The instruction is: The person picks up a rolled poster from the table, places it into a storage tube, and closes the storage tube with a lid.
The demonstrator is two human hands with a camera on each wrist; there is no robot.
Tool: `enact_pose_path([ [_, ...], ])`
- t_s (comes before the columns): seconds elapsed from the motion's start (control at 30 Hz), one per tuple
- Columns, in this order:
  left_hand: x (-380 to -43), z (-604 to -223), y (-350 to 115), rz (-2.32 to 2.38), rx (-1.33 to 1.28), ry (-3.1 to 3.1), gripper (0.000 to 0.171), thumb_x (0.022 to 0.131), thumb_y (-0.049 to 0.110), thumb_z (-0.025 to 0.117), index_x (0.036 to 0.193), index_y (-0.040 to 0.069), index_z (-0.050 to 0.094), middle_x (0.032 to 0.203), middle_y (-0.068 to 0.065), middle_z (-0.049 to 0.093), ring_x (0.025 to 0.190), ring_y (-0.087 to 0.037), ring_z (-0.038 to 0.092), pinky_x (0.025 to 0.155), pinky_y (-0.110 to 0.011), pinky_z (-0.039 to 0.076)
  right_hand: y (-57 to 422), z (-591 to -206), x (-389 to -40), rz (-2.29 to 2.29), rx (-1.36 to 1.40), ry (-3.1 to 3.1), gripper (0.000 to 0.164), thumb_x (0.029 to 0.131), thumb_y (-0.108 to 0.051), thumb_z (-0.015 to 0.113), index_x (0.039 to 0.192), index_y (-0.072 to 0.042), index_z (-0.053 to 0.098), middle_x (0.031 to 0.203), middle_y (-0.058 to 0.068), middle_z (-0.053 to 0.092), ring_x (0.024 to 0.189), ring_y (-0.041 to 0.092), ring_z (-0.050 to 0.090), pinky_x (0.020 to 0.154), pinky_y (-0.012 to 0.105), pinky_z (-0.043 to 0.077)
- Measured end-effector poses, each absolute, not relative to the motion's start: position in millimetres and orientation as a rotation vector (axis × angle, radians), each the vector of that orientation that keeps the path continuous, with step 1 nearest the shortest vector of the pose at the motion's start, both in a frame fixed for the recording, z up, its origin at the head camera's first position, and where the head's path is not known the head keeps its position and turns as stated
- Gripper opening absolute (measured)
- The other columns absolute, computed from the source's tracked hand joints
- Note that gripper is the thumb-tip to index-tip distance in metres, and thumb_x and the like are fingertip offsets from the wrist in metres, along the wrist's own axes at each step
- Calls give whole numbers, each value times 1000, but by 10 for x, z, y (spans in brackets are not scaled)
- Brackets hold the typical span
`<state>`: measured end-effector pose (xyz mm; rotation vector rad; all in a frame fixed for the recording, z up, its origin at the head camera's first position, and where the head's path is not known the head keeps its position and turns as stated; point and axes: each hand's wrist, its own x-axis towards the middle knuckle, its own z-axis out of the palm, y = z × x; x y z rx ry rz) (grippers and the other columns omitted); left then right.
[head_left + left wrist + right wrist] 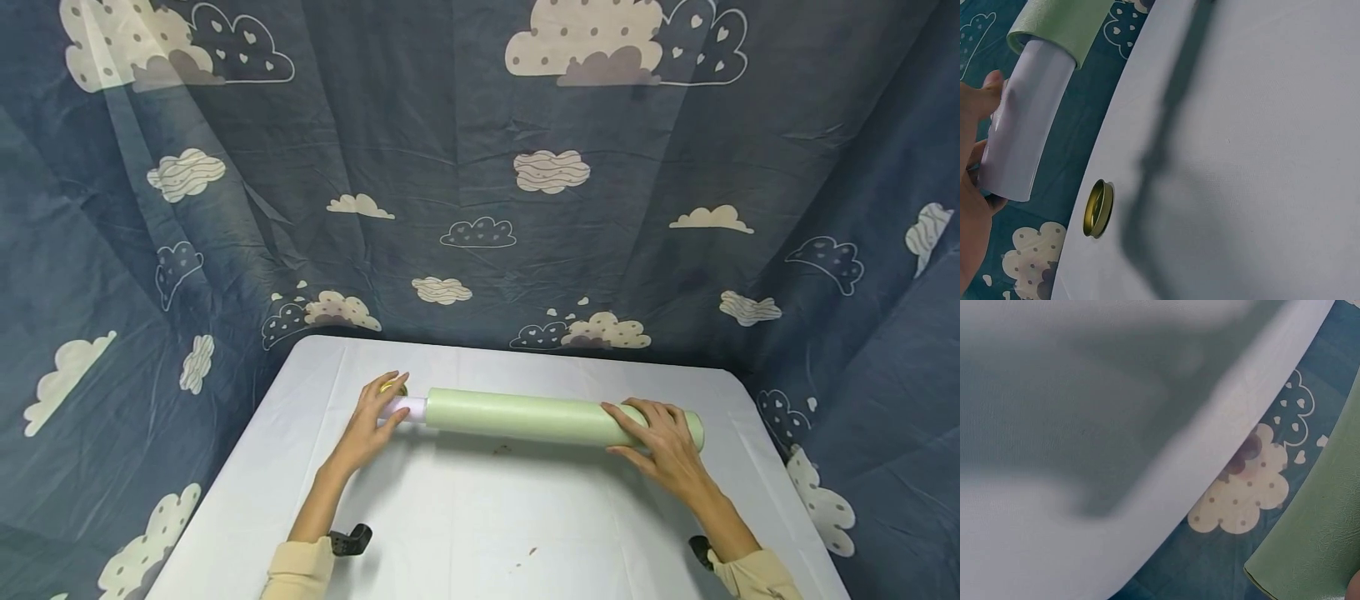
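A long pale green tube (525, 417) is held level above the table, its shadow falling below it. From its left end sticks a smooth white roll (1025, 125), narrower than the tube; whether it is paper or a stiff cylinder I cannot tell. My left hand (366, 423) holds this roll between thumb and fingers, near its outer end. Toward the tube's other end, my right hand (662, 442) grips the green surface with spread fingers. A round gold lid (1098, 209) lies on the table, partly hidden behind the left fingers in the head view.
A white-covered table (480, 517) with rounded far corners spreads beneath both hands. Dark blue cloth (465, 150) with cloud prints hangs behind it and along both sides. Small brown specks (532, 551) mark the table's near part.
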<state>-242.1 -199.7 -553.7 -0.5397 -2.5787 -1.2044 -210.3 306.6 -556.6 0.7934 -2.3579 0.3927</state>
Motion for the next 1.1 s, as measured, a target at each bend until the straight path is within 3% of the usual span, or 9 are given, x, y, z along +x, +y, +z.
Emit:
enact_pose_path([
  [0.17,-2419,-5549,-2058,-1339,-372,-2541,51,107,23,58,155,12,47,158,-22,43,149,-45,36,118,-72,30,3069,-5558,-2093,401,787,-2351,68,97,-69,50,145,-23,61,124,21,65,110,42,60,94,62,39],
  [0.27,-2410,-5567,-2110,-1417,-239,-2515,48,109,25,53,154,10,48,154,-24,47,144,-45,43,117,-68,36,3072,-5554,-2086,406,782,-2350,68,97,-68,51,145,-22,62,124,22,66,110,42,60,94,62,39],
  [0.33,-2398,-5578,-2146,-1492,-150,-2498,46,110,26,51,153,10,50,149,-24,53,137,-39,51,113,-60,44,3075,-5553,-2081,404,777,-2354,68,97,-69,49,145,-23,62,124,21,66,110,42,60,94,61,39],
  [0.43,-2379,-5598,-2198,-1613,-58,-2478,44,110,28,51,150,10,54,142,-21,61,124,-23,59,104,-37,53,3085,-5561,-2073,388,764,-2357,69,98,-71,46,145,-23,62,124,20,66,110,41,60,94,61,39],
  [0.53,-2368,-5624,-2231,-1720,-24,-2458,42,110,28,52,147,10,58,140,-19,64,113,-5,60,94,-17,51,3099,-5578,-2064,381,754,-2358,70,98,-72,44,144,-23,62,123,20,66,111,41,60,93,62,39],
  [0.6,-2368,-5641,-2243,-1771,-29,-2444,41,110,27,52,146,9,59,140,-20,64,109,3,59,91,-10,49,3108,-5593,-2061,385,750,-2361,70,97,-72,45,144,-23,62,123,20,66,111,41,60,94,62,39],
  [0.73,-2368,-5656,-2245,-1834,-48,-2414,41,108,26,56,144,6,60,138,-22,65,104,7,61,90,-9,50,3112,-5612,-2058,388,748,-2366,71,97,-72,46,144,-23,62,123,20,66,112,41,60,95,62,39],
  [1.1,-2366,-5640,-2175,-1859,-165,-2364,41,102,18,67,137,-1,64,133,-24,68,103,3,65,89,-10,51,3103,-5615,-2046,403,738,-2390,70,96,-72,48,145,-24,62,126,19,65,112,41,59,98,63,39],
])
